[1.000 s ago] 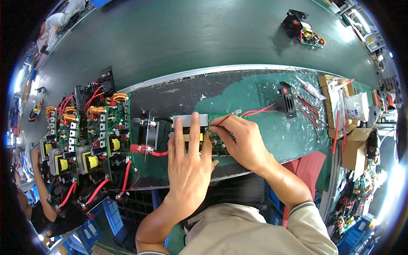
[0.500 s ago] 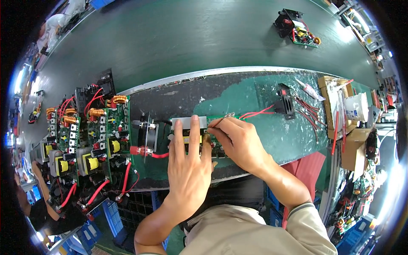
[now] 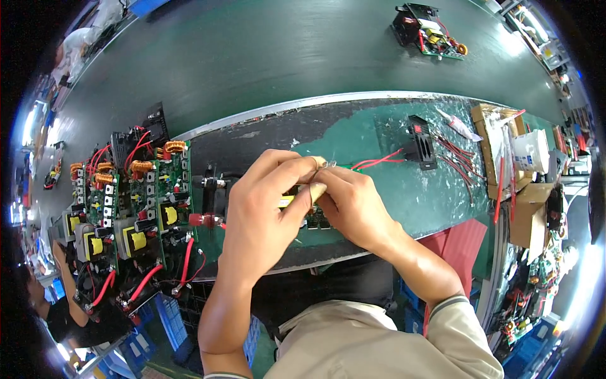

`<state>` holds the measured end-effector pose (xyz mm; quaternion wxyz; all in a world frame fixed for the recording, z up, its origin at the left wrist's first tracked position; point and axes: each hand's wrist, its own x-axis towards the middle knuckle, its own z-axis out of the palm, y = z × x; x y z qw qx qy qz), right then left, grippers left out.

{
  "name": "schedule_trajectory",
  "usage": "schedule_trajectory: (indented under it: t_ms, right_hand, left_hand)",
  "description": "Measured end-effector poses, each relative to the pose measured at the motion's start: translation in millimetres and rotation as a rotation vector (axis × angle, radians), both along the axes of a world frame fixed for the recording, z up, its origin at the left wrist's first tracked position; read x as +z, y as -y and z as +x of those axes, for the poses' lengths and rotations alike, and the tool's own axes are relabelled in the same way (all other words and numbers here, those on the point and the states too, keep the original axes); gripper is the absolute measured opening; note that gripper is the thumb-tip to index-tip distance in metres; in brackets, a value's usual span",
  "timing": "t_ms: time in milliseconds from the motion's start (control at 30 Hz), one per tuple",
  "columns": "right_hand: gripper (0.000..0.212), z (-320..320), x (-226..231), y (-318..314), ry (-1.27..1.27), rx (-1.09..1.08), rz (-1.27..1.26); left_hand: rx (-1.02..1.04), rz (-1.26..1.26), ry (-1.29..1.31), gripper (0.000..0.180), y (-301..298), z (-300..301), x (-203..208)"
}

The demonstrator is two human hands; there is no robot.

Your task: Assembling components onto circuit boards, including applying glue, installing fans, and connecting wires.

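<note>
My left hand (image 3: 262, 205) and my right hand (image 3: 355, 205) meet over a green circuit board (image 3: 319, 221) lying on the bench. Thumbs and forefingers are pinched together at the board's far edge, around something too small and covered to name; a bit of shiny metal shows at the fingertips. Most of the board is hidden under my hands, with a yellow part peeking out below them. Red wires (image 3: 382, 159) run right from there to a black panel with a red switch (image 3: 421, 142). Left of the board, a red terminal (image 3: 205, 220) sticks out of an end plate.
Several upright circuit boards (image 3: 170, 189) with copper coils crowd the left. On the right are loose dark red wires (image 3: 457, 161), a tube (image 3: 459, 125), a cardboard box (image 3: 481, 136) and a white tub (image 3: 530, 151). Another assembly (image 3: 430, 33) sits on the green belt (image 3: 284, 57).
My left hand has lifted off the grey metal block, and its fingers now pinch beside my right hand's. The assembly on the belt has shifted left and away.
</note>
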<state>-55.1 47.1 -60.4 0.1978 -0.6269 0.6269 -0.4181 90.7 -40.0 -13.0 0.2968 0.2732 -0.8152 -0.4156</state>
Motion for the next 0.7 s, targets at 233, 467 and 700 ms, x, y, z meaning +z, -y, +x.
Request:
schedule_trajectory:
  t_ms: [233,467,700]
  right_hand:
    - [0.014,0,-6,0,-0.006,0.012,-0.005]
    - [0.012,-2,-8,-1,-0.023,0.010,-0.038]
    - [0.014,-21,11,-2,-0.333,0.243,0.022]
  left_hand:
    - [-0.034,0.124,-0.062,0.017,6,-1,-7]
    - [-0.043,0.125,-0.033,0.016,6,1,-8]
    - [0.011,0.157,0.004,0.012,5,8,-13]
